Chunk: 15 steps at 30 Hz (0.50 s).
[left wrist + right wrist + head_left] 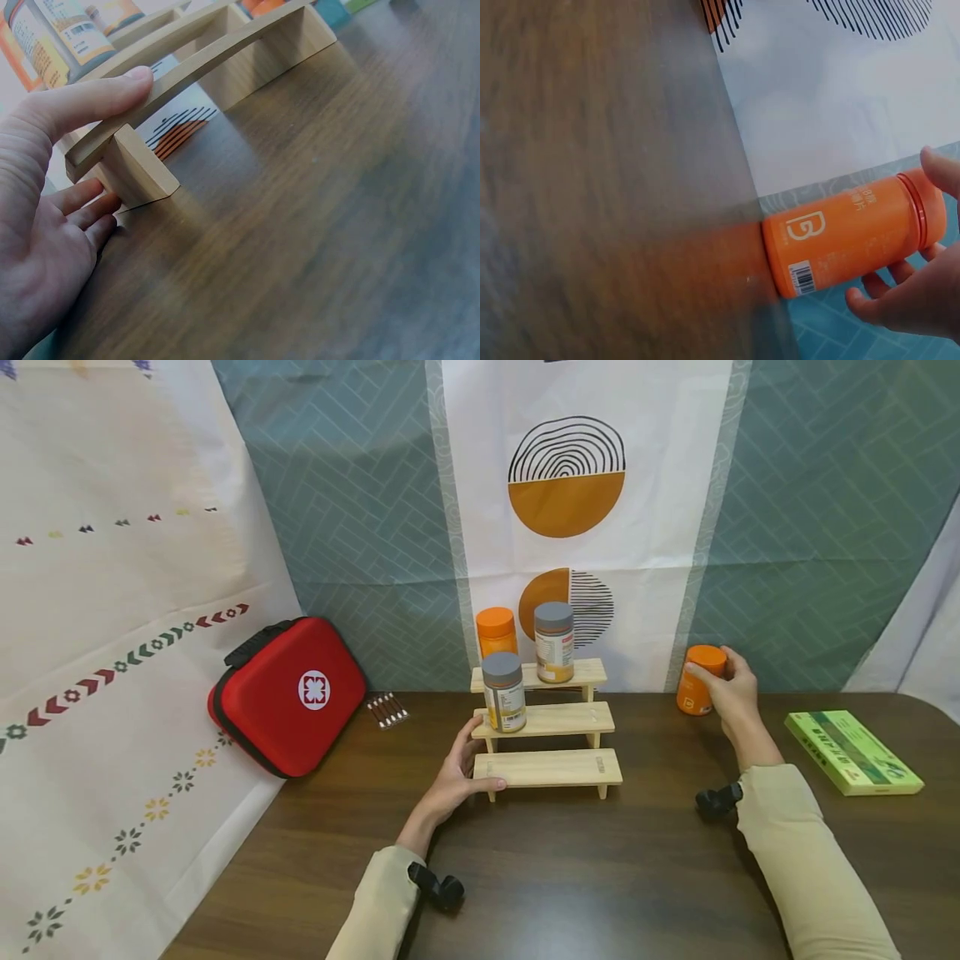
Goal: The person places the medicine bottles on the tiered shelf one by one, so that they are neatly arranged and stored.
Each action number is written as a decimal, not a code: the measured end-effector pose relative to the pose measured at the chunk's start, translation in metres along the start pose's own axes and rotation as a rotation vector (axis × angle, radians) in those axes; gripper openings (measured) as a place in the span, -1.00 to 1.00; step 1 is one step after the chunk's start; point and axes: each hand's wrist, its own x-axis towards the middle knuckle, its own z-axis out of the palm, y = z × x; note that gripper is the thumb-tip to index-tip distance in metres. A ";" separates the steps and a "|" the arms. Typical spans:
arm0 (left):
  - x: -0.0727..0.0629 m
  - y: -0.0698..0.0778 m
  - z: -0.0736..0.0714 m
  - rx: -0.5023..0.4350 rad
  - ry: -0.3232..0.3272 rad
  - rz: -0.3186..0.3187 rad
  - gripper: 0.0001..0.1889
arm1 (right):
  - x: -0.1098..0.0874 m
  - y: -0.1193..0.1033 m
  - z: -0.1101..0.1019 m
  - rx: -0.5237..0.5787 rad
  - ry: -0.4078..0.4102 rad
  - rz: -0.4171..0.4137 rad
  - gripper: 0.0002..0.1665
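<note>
An orange bottle (692, 696) with an orange lid stands at the back right of the table. My right hand (738, 700) grips it around the lid end, thumb on one side and fingers on the other, and its base meets the tabletop in the right wrist view. My left hand (452, 781) holds the left end of a three-step wooden rack (551, 768), thumb on top of the lowest step. A grey-lidded bottle (505, 697) stands on the middle step. Another grey-lidded bottle (555, 647) and an orange bottle (497, 631) are at the top step.
A red first-aid case (292, 693) leans at the left against the cloth. Beside it lies a small pack of swabs (387, 710). A green box (853, 752) lies at the right, beyond my right forearm. Hanging fabric (360, 485) backs the brown table (600, 877).
</note>
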 end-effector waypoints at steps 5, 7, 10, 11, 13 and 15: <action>0.001 -0.001 0.001 0.000 0.006 -0.001 0.09 | 0.002 0.004 0.000 -0.022 0.063 -0.010 -0.11; 0.000 -0.001 0.001 0.002 0.007 -0.005 0.09 | 0.002 0.006 -0.001 -0.029 0.087 -0.013 -0.14; -0.001 -0.001 0.002 0.004 0.011 -0.009 0.10 | 0.002 0.007 -0.002 -0.034 0.097 -0.017 -0.15; -0.001 -0.001 0.002 0.006 0.013 -0.010 0.10 | 0.002 0.007 -0.002 -0.035 0.096 -0.020 -0.16; -0.001 0.000 0.002 0.007 0.017 -0.008 0.10 | 0.002 0.006 -0.001 -0.043 0.091 -0.027 -0.16; 0.000 0.000 0.001 0.014 0.016 -0.004 0.10 | 0.002 0.003 0.000 -0.046 0.092 -0.030 -0.18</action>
